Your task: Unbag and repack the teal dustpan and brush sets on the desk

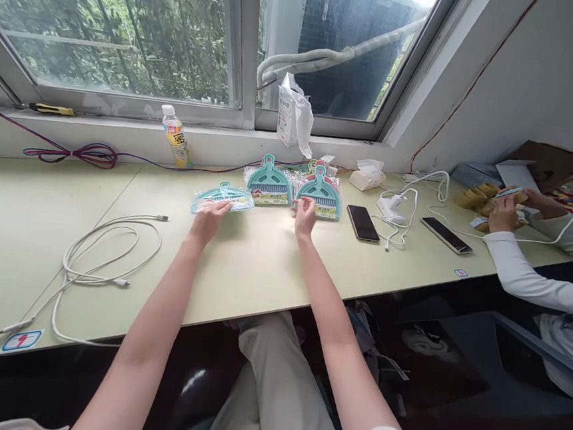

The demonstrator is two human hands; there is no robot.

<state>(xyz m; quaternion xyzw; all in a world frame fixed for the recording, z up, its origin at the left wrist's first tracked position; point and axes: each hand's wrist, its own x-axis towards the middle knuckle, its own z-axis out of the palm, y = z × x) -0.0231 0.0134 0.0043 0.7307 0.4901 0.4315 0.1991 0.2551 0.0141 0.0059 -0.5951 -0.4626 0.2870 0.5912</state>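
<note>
Three teal mini dustpan sets in clear packaging lie on the pale green desk (272,267). My left hand (209,216) rests its fingers on the leftmost pack (222,198), which lies flat. My right hand (305,216) touches the lower left edge of the rightmost pack (320,191). The middle pack (269,183) sits between them, untouched. Both arms reach forward from the near edge.
A white cable (97,258) coils at the left. A drink bottle (176,136) and a white bag (294,115) stand by the window. Two phones (363,222) (446,235), a charger (391,207) and a tissue box (367,175) lie to the right. Another person's hands (505,211) work at far right.
</note>
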